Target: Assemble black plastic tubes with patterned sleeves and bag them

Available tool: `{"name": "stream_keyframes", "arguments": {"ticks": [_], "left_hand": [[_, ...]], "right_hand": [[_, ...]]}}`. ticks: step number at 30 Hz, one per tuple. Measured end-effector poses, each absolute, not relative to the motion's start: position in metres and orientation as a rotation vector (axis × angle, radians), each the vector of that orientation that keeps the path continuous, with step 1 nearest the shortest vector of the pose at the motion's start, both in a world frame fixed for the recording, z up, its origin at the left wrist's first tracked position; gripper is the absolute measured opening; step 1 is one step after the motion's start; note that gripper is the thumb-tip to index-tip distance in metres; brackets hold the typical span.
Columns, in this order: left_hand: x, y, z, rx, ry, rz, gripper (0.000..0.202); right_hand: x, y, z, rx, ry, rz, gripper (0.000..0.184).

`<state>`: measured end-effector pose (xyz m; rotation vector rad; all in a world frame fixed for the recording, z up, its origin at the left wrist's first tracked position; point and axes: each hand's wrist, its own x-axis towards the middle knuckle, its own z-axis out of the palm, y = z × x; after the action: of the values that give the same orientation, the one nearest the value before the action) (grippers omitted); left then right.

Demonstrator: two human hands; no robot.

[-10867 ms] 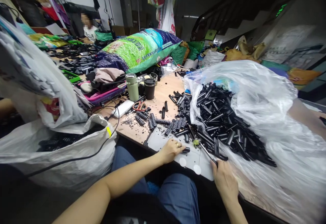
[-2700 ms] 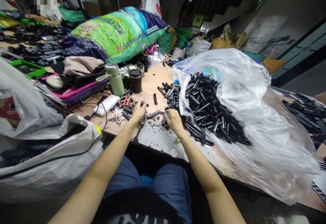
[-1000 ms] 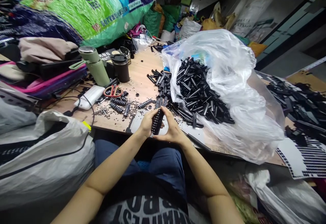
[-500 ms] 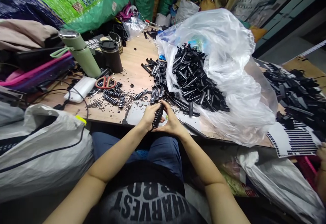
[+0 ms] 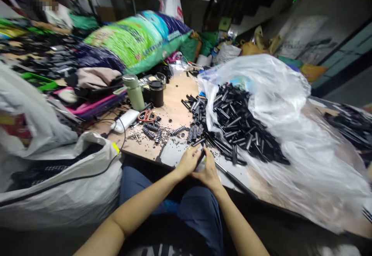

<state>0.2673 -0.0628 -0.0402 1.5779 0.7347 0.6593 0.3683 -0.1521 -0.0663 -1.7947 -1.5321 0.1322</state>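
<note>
Over the table's front edge, my left hand [image 5: 188,162] is closed around a long, narrow black plastic part [image 5: 201,156]. My right hand [image 5: 211,172] grips the same part from the other side, its fingers at the upper end and its thumb lower down. Much of the part is covered by my fingers, and the picture is slightly blurred. Just beyond my hands lie studded black-and-white rollers [image 5: 195,132] and loose black plastic pieces [image 5: 213,141]. A dark rod [image 5: 235,180] rests at the table edge, right of my right hand.
A clear plastic bag [image 5: 279,101] spills a heap of black plastic pieces [image 5: 235,120]. To the left stand a green flask [image 5: 134,93] and a dark cup [image 5: 157,94], near red-handled scissors [image 5: 147,115] and a white power bank [image 5: 124,121]. A white sack [image 5: 95,178] sits below left.
My view has swung left and up, so the scene shifts right and more of the room's left side shows. Both hands stay on the black plastic part.
</note>
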Motion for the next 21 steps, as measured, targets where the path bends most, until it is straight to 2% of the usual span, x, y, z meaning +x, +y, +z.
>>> {"name": "stream_keyframes", "arguments": {"ticks": [3,5,10,14,18,21], "left_hand": [[0.268,-0.070,-0.059,2.131,0.741,0.686,0.050],[0.270,-0.073,-0.069,2.342,0.769,0.611,0.055],[0.266,-0.054,-0.081,2.672,0.584,0.480,0.041],[0.254,-0.032,-0.087,2.792,0.392,0.467,0.037],[0.250,-0.029,-0.091,2.884,0.351,0.457,0.044],[0.250,-0.032,-0.090,2.967,0.421,0.439,0.047]], "right_hand": [[0.369,-0.144,-0.089,-1.847,-1.530,-0.070,0.075],[0.366,-0.141,-0.095,-1.895,-1.533,-0.161,0.065],[0.388,-0.166,-0.082,-2.056,-1.580,-0.322,0.070],[0.436,-0.213,-0.077,-2.355,-1.519,-0.410,0.048],[0.454,-0.241,-0.073,-2.507,-1.475,-0.255,0.044],[0.440,-0.245,-0.055,-2.460,-1.221,0.163,0.044]]}}
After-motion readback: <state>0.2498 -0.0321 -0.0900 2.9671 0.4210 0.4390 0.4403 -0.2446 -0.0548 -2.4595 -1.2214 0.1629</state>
